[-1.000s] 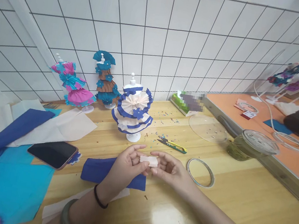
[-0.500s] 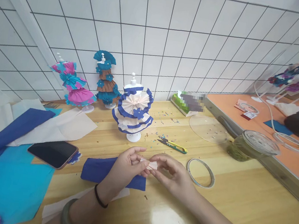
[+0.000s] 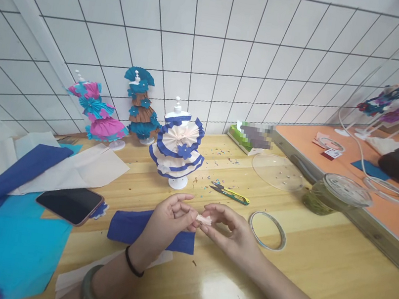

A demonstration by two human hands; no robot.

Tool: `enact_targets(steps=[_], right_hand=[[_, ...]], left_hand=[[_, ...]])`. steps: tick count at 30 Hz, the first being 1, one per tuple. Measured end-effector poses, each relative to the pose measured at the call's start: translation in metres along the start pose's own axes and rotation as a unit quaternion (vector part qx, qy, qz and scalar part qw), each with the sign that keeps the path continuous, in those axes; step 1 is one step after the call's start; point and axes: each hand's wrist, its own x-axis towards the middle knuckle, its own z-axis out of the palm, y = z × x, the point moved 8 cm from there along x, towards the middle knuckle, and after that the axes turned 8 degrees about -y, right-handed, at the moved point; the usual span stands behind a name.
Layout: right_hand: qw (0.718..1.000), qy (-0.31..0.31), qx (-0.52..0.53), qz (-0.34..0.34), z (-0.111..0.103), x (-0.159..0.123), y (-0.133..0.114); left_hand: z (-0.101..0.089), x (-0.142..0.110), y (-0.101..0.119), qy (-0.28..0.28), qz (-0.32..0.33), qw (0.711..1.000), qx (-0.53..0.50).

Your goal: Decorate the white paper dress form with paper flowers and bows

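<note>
Between my two hands is a small, pleated piece of pale pink crepe paper [image 3: 204,219]. My left hand [image 3: 173,215] pinches its left end between thumb and fingers. At the other end, the thumb and fingertips of my right hand [image 3: 227,226] grip it. Under my left hand lies a folded strip of dark blue paper [image 3: 124,227], with a pale paper strip [image 3: 71,280] nearer me. Beyond my hands stands a small dress form [image 3: 177,151] in a ruffled cream paper dress with blue edging and a blue flower. Yellow-and-green thread snips [image 3: 230,193] rest to its right.
A roll of tape [image 3: 267,230] lies right of my right hand. Left are a phone [image 3: 69,204] and sheets of turquoise paper [image 3: 8,251]. Two more dressed forms, one pink [image 3: 107,128] and one brown [image 3: 142,111], stand by the wall. A lidded glass jar [image 3: 327,198] sits right.
The pale paper between my fingers looks more tightly gathered and slightly turned. Both hands have barely shifted; everything else stays in place.
</note>
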Motion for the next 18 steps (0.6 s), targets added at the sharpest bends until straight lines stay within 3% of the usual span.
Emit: enact_targets(steps=[8,12,14,18], right_hand=[[0.996,0.005,-0.065,-0.06,0.001,0.0,-0.007],[0.992,0.005,-0.099,-0.077,-0.001,-0.001,-0.01],[0.987,-0.001,-0.128,-0.095,-0.001,-0.002,-0.014],[0.972,-0.041,-0.192,-0.131,0.006,-0.005,-0.022]], left_hand=[[0.002,0.001,-0.001,-0.004,0.0,1.0,0.023],[0.006,-0.002,0.005,-0.031,0.033,0.992,0.119],[0.007,-0.004,0.012,-0.025,0.077,0.97,0.231],[0.016,-0.011,0.029,-0.011,0.183,0.877,0.444]])
